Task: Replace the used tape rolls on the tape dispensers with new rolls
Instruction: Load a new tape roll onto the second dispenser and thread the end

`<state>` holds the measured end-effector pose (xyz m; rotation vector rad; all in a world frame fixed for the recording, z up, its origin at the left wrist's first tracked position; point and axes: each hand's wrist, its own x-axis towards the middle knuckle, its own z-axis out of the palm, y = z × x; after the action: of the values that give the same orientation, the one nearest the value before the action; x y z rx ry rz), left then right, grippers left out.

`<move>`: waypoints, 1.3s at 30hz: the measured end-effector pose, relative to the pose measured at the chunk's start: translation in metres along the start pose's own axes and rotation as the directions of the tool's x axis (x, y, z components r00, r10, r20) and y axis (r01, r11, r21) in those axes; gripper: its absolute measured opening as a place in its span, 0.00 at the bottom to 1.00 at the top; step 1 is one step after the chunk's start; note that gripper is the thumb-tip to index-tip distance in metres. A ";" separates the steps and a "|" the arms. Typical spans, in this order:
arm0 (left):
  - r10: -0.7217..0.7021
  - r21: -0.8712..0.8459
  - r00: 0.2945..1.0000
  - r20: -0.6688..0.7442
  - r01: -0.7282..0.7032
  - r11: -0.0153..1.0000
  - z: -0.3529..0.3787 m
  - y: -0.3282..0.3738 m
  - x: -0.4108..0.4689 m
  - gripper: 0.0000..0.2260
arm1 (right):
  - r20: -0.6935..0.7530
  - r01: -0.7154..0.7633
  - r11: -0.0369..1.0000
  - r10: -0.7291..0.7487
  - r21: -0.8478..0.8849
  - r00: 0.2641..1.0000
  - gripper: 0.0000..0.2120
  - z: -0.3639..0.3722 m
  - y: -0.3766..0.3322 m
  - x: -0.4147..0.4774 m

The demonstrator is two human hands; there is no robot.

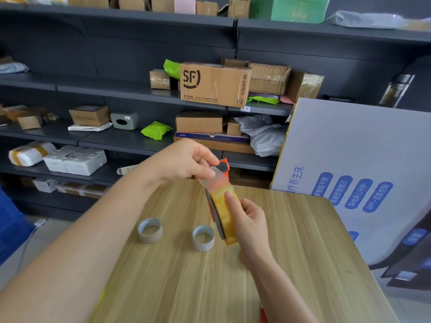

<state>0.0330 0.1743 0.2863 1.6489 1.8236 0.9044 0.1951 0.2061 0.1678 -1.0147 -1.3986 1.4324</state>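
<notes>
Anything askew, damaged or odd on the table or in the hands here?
Nothing stands out. Two empty tape cores stand upright on the table; the right hand holds the dispenser, the left hand pulls its tape end.

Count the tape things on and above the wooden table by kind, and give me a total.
Empty cardboard tape cores standing on the table: 2 (left core, right core)
Full yellowish tape rolls: 1 (new roll, gripped by the right hand)
Orange tape dispensers: 1 (dispenser, its tape end pinched by the left hand)
Total: 4
</notes>
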 end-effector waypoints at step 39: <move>0.417 0.520 0.909 0.018 -0.365 0.772 0.014 0.004 0.063 0.03 | 0.092 0.036 0.999 -0.035 -0.015 0.995 0.35 -0.009 0.003 0.002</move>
<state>0.0381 0.2391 0.2842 2.4323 1.9339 0.6954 0.2029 0.2106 0.1648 -0.9402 -1.4891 1.4594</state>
